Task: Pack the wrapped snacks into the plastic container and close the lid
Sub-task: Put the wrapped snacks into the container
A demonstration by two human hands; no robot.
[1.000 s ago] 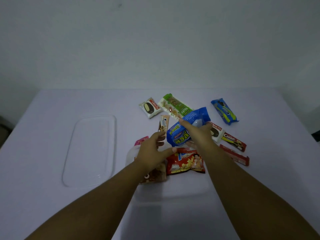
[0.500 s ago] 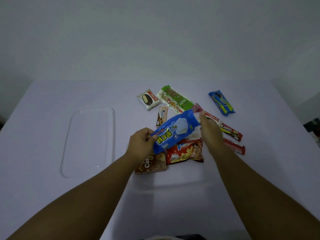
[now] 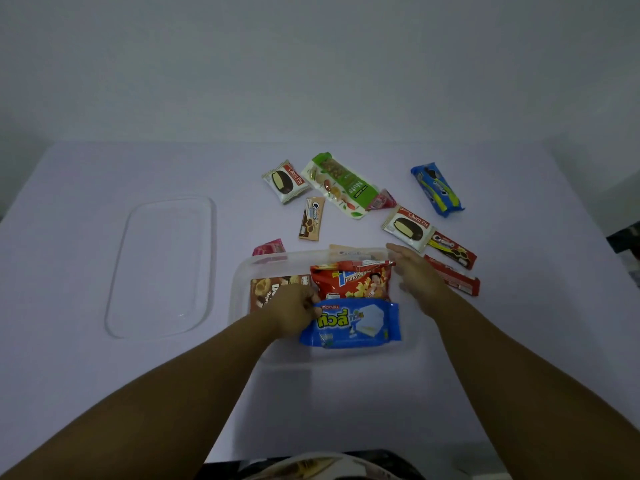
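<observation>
Blue wafer pack (image 3: 349,323) lies crosswise in the container (image 3: 239,289), left hand (image 3: 294,315) pinching its left end. Right hand (image 3: 417,280), fingers loosely spread and holding nothing, sits nearest the loose snacks beyond.

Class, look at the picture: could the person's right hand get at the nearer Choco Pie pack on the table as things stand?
Probably yes. The right hand is open and holds nothing, and the Choco Pie pack lies just beyond its fingertips, outside the container. Nothing covers the pack.

A white table (image 3: 86,375) stands against a plain pale wall (image 3: 311,64), a dark object (image 3: 627,237) at its right edge.
</observation>
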